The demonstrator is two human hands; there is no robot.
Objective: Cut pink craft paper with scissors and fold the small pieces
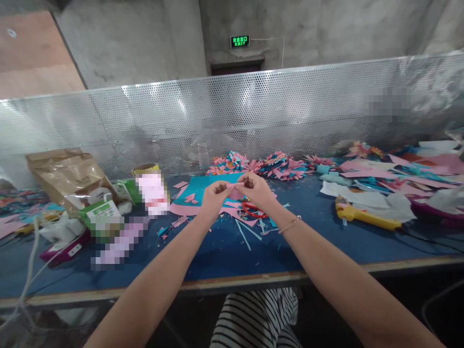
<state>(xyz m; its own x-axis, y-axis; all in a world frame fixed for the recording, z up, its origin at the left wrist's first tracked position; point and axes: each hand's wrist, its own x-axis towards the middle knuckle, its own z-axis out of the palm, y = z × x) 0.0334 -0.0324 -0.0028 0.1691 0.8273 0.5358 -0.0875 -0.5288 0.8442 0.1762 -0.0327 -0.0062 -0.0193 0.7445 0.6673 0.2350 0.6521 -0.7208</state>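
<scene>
My left hand (216, 195) and my right hand (255, 189) meet over the middle of the table, their fingertips closed on a small folded pink paper strip (235, 185). Under and behind them lie a blue paper sheet (194, 185) and a pink sheet (181, 209). Red-handled scissors (253, 210) rest just below my right hand, partly covered by it. Thin paper scraps (248, 234) are scattered around. Beyond the hands sit paper flower clusters (284, 166) in pink, blue and orange.
A yellow glue gun (366, 215) lies at right beside crumpled white paper (355, 194) and coloured offcuts (377, 166). At left stand a brown paper bag (67, 176), a green packet (101, 217) and a purple tray (65, 252). A perforated metal screen (304, 106) closes the back.
</scene>
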